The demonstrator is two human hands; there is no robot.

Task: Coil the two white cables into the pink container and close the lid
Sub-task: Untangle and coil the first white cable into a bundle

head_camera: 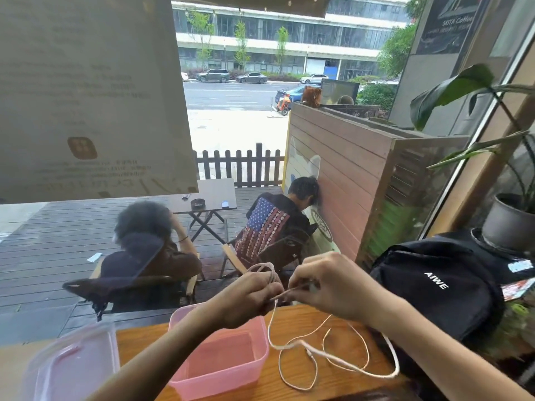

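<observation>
My left hand [249, 296] is raised above the table with loops of a thin white cable [265, 269] wound around its fingers. My right hand [327, 285] pinches the same cable a short way to the right, and the strand is stretched taut between the hands. The cable's loose tail drops from my left hand onto the wooden table [341, 377]. A second, thicker white cable [330, 355] lies in curves there too. The open pink container [220, 360] stands below my left forearm with nothing in it. Its clear lid [72, 363] lies flat at the table's left.
A black backpack [440, 287] lies at the table's right end, close to the loose cables. Behind it stands a potted plant [509, 221]. A window runs along the table's far edge. Two people sit on chairs on the deck outside.
</observation>
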